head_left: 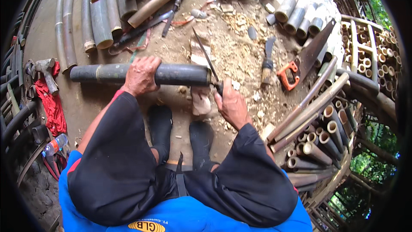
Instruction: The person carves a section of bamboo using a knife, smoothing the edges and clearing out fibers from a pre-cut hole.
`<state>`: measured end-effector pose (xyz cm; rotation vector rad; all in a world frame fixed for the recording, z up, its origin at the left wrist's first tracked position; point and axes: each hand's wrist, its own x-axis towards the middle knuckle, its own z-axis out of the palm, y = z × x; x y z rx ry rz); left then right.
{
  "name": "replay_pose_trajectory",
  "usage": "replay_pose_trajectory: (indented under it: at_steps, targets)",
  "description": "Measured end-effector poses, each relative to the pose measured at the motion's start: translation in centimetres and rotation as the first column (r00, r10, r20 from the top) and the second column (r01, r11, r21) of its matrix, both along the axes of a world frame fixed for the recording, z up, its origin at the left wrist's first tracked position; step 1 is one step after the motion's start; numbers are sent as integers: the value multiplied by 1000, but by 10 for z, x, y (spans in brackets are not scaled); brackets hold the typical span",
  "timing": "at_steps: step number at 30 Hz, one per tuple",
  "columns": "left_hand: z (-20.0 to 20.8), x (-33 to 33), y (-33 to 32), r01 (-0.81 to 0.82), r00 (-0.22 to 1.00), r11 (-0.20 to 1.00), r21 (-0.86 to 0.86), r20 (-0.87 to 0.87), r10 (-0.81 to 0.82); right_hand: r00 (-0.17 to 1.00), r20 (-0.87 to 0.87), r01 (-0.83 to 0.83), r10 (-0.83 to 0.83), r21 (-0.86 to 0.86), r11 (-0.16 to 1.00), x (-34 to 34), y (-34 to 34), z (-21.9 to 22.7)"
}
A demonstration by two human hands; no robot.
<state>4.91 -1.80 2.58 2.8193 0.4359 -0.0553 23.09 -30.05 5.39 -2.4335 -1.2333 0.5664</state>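
A thick dark bamboo tube (182,74) lies level across the space before my knees. My left hand (142,75) is wrapped round it from above, near its middle. My right hand (233,106) is closed on the dark handle of a long, narrow knife (204,54) at the tube's right end. Its blade points away and to the left, passing close by the cut end; whether it touches the bamboo I cannot tell. Beneath that end lies a pale, worn wooden block (201,102).
Wood chips (244,30) litter the ground. An orange-handled saw (307,58) and a broad-bladed knife (268,62) lie to the right. Bamboo tubes (99,21) stand in rows at the far side, with cut pieces (326,139) stacked right. A hammer (46,75) and bottle (55,145) are left.
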Motion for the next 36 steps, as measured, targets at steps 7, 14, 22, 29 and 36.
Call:
replay_pose_trajectory:
  at_steps: [7,14,22,29,36]
  targets:
    - [4,-3,-6,-6,999,999,41,53,4,998,66,-32,-7,576,817,-12,-6,9]
    - [-5,-13,-6,-25,999,998,49,39,23,993,-118,-2,12,85,996,-15,9,38]
    - [-12,-5,-10,-23,994,994,109,110,11,1000,-18,-2,-1,-165,986,18,-28,-31]
    - [-30,-25,-15,-79,973,975,208,227,30,999,-11,-19,30,546,838,-15,10,52]
    - [-34,-19,-23,-105,954,975,197,295,43,994,-99,23,-39,-154,988,18,-13,-10]
